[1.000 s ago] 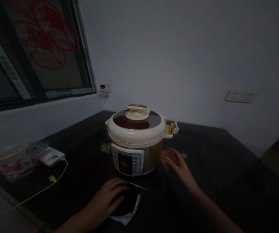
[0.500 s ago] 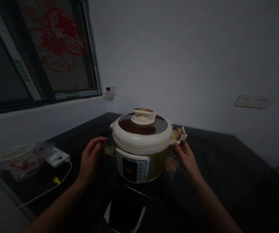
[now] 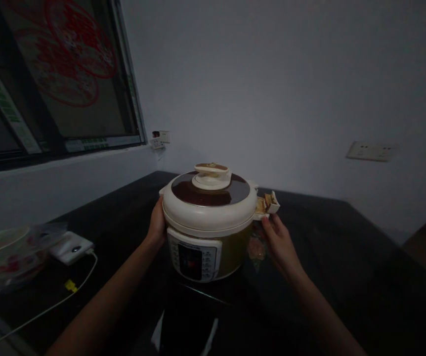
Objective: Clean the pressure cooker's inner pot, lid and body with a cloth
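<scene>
An electric pressure cooker (image 3: 205, 217) with a cream lid, brown top and front control panel stands upright on the dark table (image 3: 294, 296). Its lid knob (image 3: 212, 175) is on top. My left hand (image 3: 156, 222) is against the cooker's left side, under the rim, with its fingertips hidden behind the body. On the right, a side handle (image 3: 267, 205) sticks out, its cover broken open and brownish inside. My right hand (image 3: 277, 237) grips the underside of this handle with its fingertips.
At the left lie a patterned bowl in a plastic bag (image 3: 11, 257), a white power box (image 3: 72, 247) and its white cable (image 3: 55, 306) with a yellow tag. Wall sockets (image 3: 370, 151) and a window (image 3: 68, 74) are behind. A dark object with pale edges (image 3: 185, 331) lies in front.
My left hand has moved in from beside the cooker and now touches its left side. My right hand stays at the broken handle. The view has shifted slightly to the right.
</scene>
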The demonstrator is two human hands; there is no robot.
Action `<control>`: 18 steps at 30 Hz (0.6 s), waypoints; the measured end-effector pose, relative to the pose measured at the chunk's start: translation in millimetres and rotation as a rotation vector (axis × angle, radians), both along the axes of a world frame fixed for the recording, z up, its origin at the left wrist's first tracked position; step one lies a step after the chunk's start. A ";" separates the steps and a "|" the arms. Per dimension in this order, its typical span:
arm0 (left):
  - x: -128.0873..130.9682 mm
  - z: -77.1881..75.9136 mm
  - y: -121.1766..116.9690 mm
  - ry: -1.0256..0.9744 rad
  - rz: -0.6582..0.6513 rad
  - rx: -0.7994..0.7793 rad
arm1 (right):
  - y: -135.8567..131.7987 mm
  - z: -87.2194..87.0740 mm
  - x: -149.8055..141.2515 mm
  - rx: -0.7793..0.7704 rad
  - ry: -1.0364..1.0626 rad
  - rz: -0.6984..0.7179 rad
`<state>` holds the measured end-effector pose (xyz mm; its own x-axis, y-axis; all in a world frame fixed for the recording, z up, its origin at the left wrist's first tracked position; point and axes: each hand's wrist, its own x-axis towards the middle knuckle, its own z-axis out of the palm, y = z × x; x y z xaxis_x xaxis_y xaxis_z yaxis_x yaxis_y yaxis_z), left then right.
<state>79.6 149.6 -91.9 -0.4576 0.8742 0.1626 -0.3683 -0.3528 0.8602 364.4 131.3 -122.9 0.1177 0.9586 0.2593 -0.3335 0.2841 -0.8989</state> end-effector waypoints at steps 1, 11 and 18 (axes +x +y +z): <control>0.0 1.2 1.0 -0.005 0.003 0.002 | -1.1 0.5 0.1 0.012 -0.011 0.014; -3.2 -2.2 4.6 0.022 0.051 -0.004 | 6.1 -6.8 -4.4 0.054 -0.073 -0.052; -13.5 0.6 4.7 0.188 0.088 0.018 | 11.1 -6.2 -6.4 0.018 -0.056 -0.019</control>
